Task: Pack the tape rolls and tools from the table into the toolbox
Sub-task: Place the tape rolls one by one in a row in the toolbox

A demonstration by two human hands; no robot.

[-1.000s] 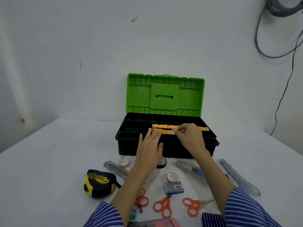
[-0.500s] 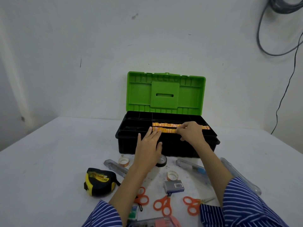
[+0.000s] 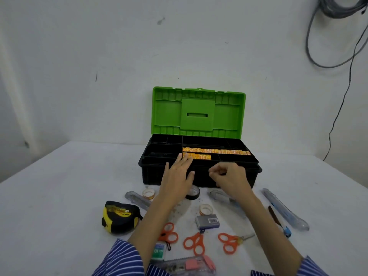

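Note:
The black toolbox (image 3: pixel 151 174) stands open with its green lid (image 3: pixel 199 112) upright. Two rows of orange tape rolls (image 3: pixel 217 151) lie in its tray. My left hand (image 3: pixel 178 176) rests flat on the box's front rim, fingertips touching the near orange row. My right hand (image 3: pixel 229 177) hovers in front of the box with fingers curled and nothing visible in it. On the table lie clear tape rolls (image 3: pixel 149 194) (image 3: pixel 206 209), a black tape roll (image 3: pixel 194 193), a yellow-black tape measure (image 3: pixel 119 216), orange scissors (image 3: pixel 194 243) and utility knives (image 3: pixel 284 209).
A staple box (image 3: pixel 208 221), a green staple packet (image 3: pixel 159 251) and a clear-pink stapler (image 3: pixel 191 264) lie near the table's front edge. Cables (image 3: pixel 338 36) hang on the wall at right. The white table (image 3: pixel 59 186) has bare room to the left of the toolbox.
My right hand has pulled back from the orange tape rows in the tray to the front of the toolbox. My left hand has stayed on the rim.

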